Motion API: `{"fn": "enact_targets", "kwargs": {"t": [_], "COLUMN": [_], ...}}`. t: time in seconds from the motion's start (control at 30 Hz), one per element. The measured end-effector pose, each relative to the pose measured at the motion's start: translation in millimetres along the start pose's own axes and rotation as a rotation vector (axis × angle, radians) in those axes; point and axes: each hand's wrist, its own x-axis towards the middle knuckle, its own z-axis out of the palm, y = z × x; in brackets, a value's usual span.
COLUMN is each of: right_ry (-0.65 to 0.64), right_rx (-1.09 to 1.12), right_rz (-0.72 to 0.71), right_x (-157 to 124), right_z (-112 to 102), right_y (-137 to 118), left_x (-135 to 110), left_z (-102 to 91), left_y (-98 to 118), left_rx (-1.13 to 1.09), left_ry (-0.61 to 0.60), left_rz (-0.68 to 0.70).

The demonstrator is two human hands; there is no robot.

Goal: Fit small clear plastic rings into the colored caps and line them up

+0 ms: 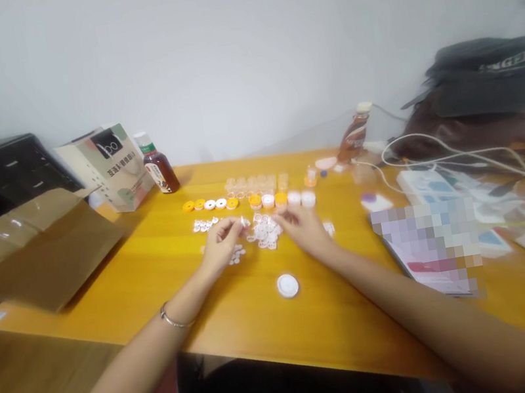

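Thumb and forefinger of my left hand (222, 241) are pinched on a small white plastic piece, its exact kind too blurred to tell. My right hand (301, 222) is closed in a pinch at the right edge of a pile of white ring-like pieces (265, 230); whatever its fingertips hold is hidden. Small white round pieces (236, 254) lie beside my left hand, and more white pieces (204, 225) lie behind it. Beyond the hands runs a row of orange and white round caps (216, 204), with clear little containers (255, 184) behind. A white round lid (287, 285) lies nearer me.
Left: a brown cardboard box (67, 254), a paper bag (113, 170) and a dark bottle (161, 166). Right: another bottle (356, 132), white cables (437, 139), a phone-like slab (424, 257) partly blurred out, and a black bag (480, 95). The table's front edge (288, 360) is close to me.
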Motion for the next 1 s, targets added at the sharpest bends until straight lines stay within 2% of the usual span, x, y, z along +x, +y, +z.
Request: {"fn": "enact_targets", "kwargs": {"t": [0.23, 0.5, 0.67, 0.83, 0.93, 1.0], "right_ry": [-0.262, -0.343, -0.332, -0.273, -0.214, -0.13], "right_rx": [-0.263, -0.39, -0.383, -0.313, -0.181, 0.028], "right_rz": [0.119, 0.127, 0.115, 0.081, 0.023, -0.06], "right_x": [36.4, 59.4, 62.1, 59.6, 41.3, 19.0], "right_z": [18.8, 36.6, 36.4, 23.0, 12.0, 6.3], "right_y": [-4.4, -2.2, -1.7, -8.6, -17.6, -22.0], "left_x": [2.5, 3.4, 3.4, 3.5, 1.7, -1.4], "left_z": [-0.9, -1.9, -2.5, -2.7, -0.9, 1.8], "left_y": [-3.4, -1.7, -1.5, -2.0, -1.0, -0.1], "left_rx": [-0.001, 0.011, 0.028, 0.066, 0.117, 0.159], "left_ry": [0.051, 0.058, 0.054, 0.026, -0.022, -0.096], "left_rz": [0.016, 0.022, 0.015, 0.011, 0.004, -0.007]}}
